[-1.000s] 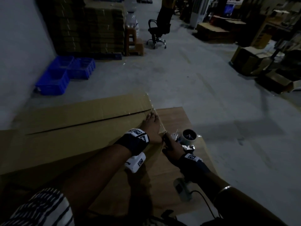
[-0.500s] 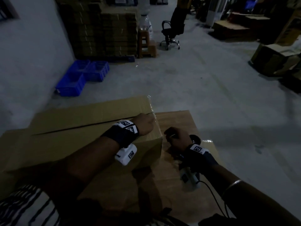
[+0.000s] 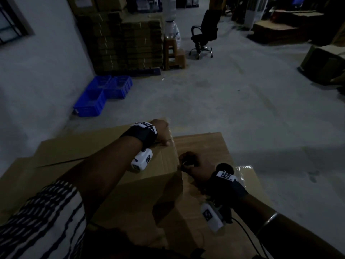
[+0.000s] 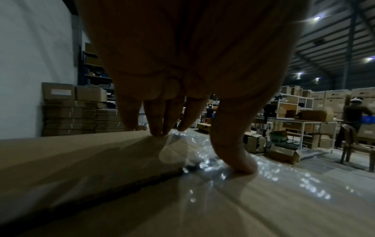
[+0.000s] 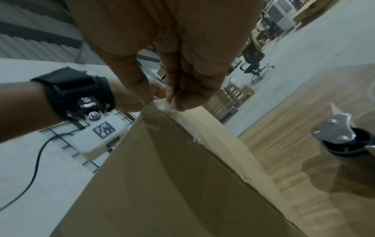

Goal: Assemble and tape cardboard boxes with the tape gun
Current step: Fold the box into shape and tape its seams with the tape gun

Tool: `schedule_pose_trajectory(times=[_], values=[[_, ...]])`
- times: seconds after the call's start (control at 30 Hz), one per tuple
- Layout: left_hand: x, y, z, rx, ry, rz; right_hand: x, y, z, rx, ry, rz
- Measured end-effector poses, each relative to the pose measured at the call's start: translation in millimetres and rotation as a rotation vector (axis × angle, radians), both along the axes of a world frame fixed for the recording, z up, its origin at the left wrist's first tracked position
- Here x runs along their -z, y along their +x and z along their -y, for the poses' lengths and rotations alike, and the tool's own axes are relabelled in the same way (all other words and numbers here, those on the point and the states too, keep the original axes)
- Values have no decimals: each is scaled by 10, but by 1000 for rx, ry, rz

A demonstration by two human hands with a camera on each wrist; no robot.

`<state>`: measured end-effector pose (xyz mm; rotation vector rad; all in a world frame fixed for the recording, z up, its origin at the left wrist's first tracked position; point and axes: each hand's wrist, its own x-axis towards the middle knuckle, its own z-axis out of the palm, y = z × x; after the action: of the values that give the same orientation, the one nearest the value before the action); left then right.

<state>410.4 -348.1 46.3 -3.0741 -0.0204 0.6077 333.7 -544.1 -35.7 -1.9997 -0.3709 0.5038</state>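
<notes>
A: Since a second ago the right hand [image 3: 194,165] let go of the tape gun [image 5: 345,141]; it now stands on the table [image 3: 205,144] beside the box.

B: Hands now?

A: Left hand [image 4: 182,96], fingers straight, presses tape [image 4: 202,160] flat at the box's top end. Right hand fingers pressed together on the taped corner edge [image 5: 168,105]; pinching or just rubbing, cannot tell.

B: Step?

A: Likely smoothing the tape end over the edge. Next needs firm rubbing down the side, then regripping the gun.

B: Box?

A: Cardboard box [image 3: 104,165], plain brown, flaps closed, seam mostly untaped, on the table before the person.
</notes>
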Motion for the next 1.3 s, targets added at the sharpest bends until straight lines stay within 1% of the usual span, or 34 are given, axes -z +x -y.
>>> schedule_pose_trajectory(times=[0.13,0.23,0.43,0.63,0.87,1.0,1.3], values=[[62,2,-62,-20,-24,4,-53,82,-3,-48,8,-66],[73,-12,-99,-3,-37,13,-78,111,-24,-46,71,-146],[27,-64,-62,32,3,-18,-89,207,-91,-37,177,-185],[40,-127,-63,33,-17,9,-48,369,-165,6,193,-208],[51,-144,-63,-8,-72,97,-78,588,-323,74,227,-252],[50,-142,-68,-38,-121,136,-112,733,-405,74,221,-291],[46,-163,-81,-51,-181,143,-199,1050,-527,51,212,-401]])
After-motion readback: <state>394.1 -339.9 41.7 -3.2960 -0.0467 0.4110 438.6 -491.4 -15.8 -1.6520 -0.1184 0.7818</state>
